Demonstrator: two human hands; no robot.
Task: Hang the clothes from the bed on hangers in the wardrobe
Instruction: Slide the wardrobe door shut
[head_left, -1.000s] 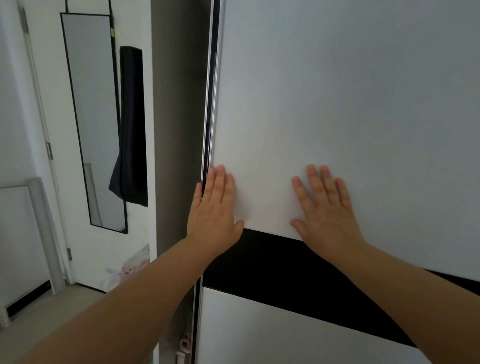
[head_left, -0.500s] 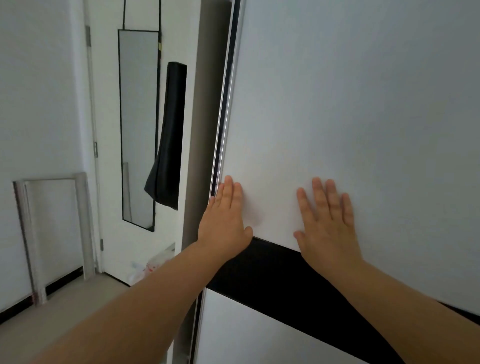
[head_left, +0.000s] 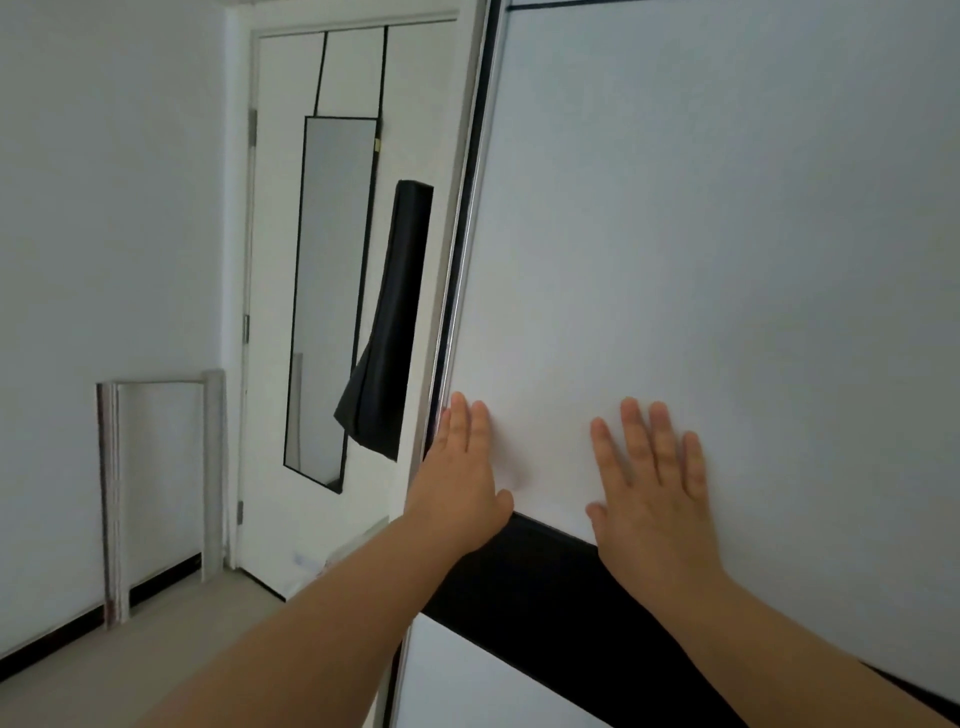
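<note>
White bedroom: both the left hand (head_left: 460, 483) and right hand (head_left: 655, 486) press flat, fingers straight, near the wardrobe door's (head_left: 727, 234) left edge, probably to slide it sideways next.

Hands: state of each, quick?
Left hand: open, flat on the wardrobe door.
Right hand: open, flat on the door.
</note>
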